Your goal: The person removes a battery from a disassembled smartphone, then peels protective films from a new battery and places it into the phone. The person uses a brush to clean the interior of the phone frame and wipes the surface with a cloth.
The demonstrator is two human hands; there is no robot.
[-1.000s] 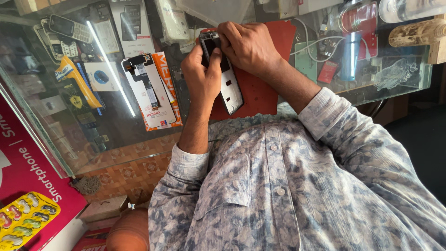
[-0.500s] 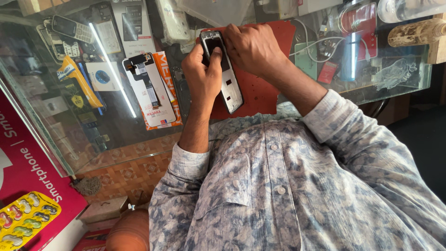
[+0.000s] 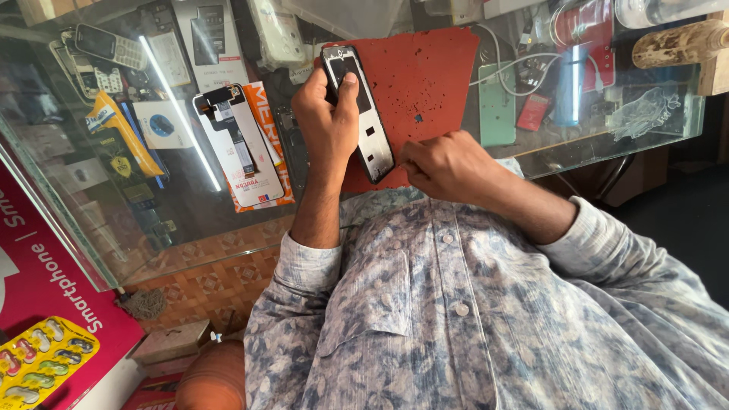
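My left hand point(image 3: 328, 121) grips the phone frame point(image 3: 358, 110), fingers wrapped round it above the red mat point(image 3: 433, 76). My right hand point(image 3: 444, 163) pinches at its lower corner; whether anything's held, I cannot tell. A slip could crack it.

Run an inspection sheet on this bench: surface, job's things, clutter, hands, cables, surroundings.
Surface: glass counter with goods under the glass; red mat on top.
Job's things: smartphone, dark and long, raised over the red mat.
Clutter: opened phone on orange packaging, keypad phone, green phone case.
Hands: left hand grips the smartphone, thumb on its face; right hand curled at its lower end, contact unclear.
Cables: white cable loops beside the red mat.
Surroundings: pink sign, yellow blister pack, tiled floor.
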